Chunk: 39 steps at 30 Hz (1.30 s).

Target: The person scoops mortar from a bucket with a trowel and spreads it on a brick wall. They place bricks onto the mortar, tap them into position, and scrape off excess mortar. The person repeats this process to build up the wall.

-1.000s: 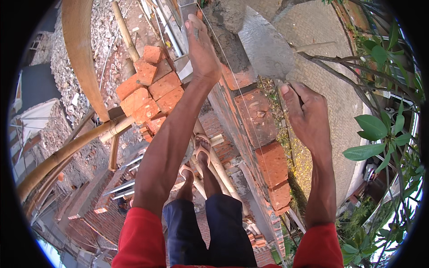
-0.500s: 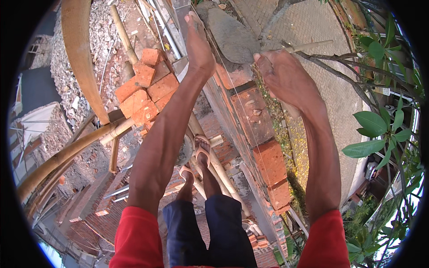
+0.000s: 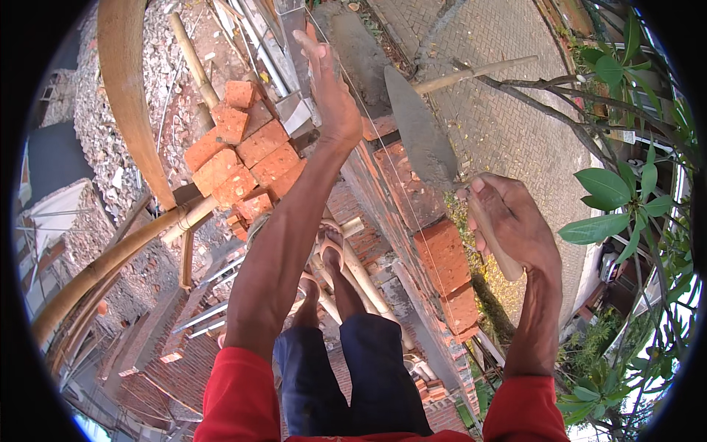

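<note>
My right hand (image 3: pixel 515 221) grips the wooden handle of a trowel (image 3: pixel 418 125). The trowel's grey, mortar-smeared blade points away from me, above the right edge of a brick wall (image 3: pixel 442 254). Grey mortar (image 3: pixel 359 55) covers the wall's far end, beyond the blade. My left hand (image 3: pixel 333 96) is flat, fingers stretched out, along the wall's left side near that mortar. Nothing shows in it; whether it touches the wall I cannot tell. A thin string (image 3: pixel 401 184) runs lengthwise over the bricks.
Loose orange bricks (image 3: pixel 254 144) are piled left of my left forearm. My feet stand on bamboo poles (image 3: pixel 361 272), high over lower brickwork. A curved wooden plank (image 3: pixel 127 96) rises at the left. Branches and green leaves (image 3: pixel 605 190) reach in from the right, over a paved lane (image 3: pixel 530 140).
My right hand has drawn back toward me and right, bringing the trowel off the mortar and turning its blade more lengthwise. My left hand stays by the wall, shifted slightly.
</note>
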Tool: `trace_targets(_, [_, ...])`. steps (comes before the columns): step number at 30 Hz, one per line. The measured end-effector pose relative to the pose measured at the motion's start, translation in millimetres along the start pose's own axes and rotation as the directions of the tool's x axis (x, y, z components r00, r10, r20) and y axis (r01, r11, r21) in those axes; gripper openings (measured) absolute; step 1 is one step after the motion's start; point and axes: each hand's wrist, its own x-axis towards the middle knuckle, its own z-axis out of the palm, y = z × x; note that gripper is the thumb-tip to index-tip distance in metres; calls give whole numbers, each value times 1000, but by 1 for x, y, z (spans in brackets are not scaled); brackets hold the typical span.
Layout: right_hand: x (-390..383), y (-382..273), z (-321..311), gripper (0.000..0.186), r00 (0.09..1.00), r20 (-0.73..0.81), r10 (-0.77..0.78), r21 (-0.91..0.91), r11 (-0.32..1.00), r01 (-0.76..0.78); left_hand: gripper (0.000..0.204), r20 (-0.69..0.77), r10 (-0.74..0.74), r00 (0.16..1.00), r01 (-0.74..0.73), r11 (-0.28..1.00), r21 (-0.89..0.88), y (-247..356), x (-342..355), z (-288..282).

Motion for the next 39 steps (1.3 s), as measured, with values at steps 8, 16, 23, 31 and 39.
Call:
trace_targets(8, [116, -17, -43, 39, 972, 226, -64, 337, 941, -16, 79, -119, -474, 873, 394, 826, -402, 59, -132, -79])
trace_targets(16, [-20, 27, 9, 42, 983, -8, 183, 295, 940, -173, 77, -109, -893, 437, 652, 397, -645, 131, -340, -209])
trace_targets(23, [19, 31, 195, 30, 971, -228, -69, 250, 960, 127, 69, -85, -923, 375, 303, 208, -930, 152, -463, -269])
trace_targets(31, [188, -14, 273, 27, 670, -723, -168, 169, 898, 407, 72, -222, -892, 394, 394, 382, -836, 116, -479, -306])
trace_targets(39, [93, 107, 297, 34, 733, -678, 62, 241, 960, 142, 74, -438, -882, 174, 639, 439, -631, 51, -458, -363])
